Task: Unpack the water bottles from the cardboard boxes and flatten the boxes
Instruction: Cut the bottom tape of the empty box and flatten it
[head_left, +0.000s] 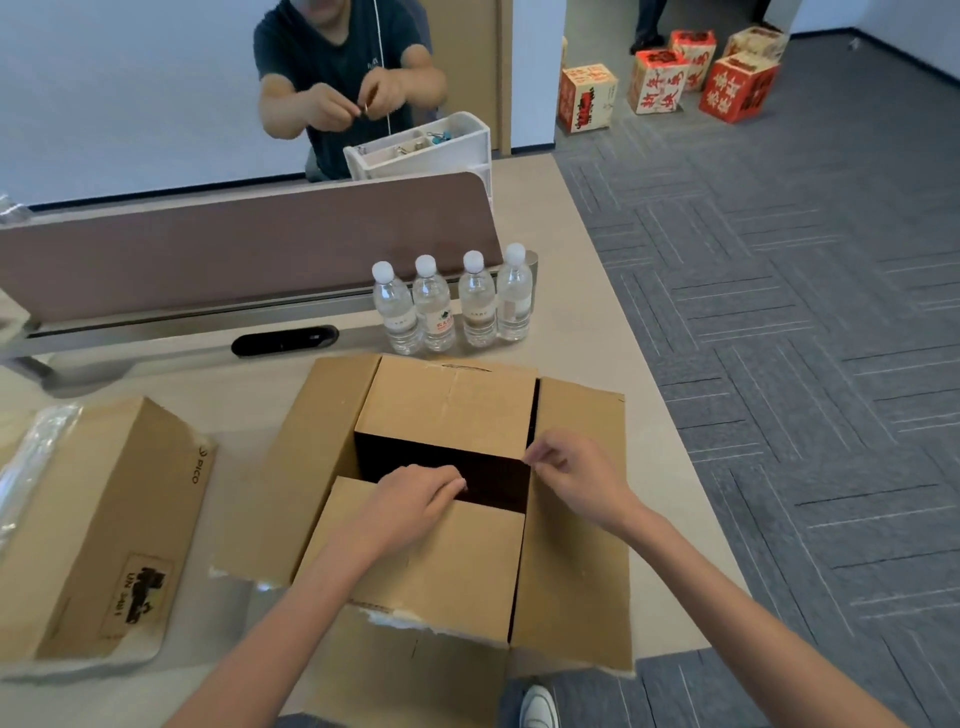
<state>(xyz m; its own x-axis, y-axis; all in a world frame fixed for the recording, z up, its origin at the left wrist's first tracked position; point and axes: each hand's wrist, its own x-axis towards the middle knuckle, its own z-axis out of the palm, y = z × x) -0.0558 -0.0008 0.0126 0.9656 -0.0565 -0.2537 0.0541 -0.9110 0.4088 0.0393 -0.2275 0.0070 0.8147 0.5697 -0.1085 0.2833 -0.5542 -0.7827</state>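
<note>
An open cardboard box (447, 410) stands at the desk's near right corner, its flaps spread and its inside dark. My left hand (415, 499) curls over the edge of the near flap (415, 566). My right hand (571, 473) pinches the inner edge of the right flap (576, 551). Several clear water bottles (452, 306) with white caps stand in a row behind the box, by the desk divider. A second cardboard box (98, 519), closed, lies at the left.
A brown desk divider (249, 249) runs across the back, with a black device (284, 340) at its foot. Beyond it a person handles small items near a white organiser (421, 150). The desk edge (670, 415) drops to grey carpet on the right. Red printed boxes (670, 78) stand on the far floor.
</note>
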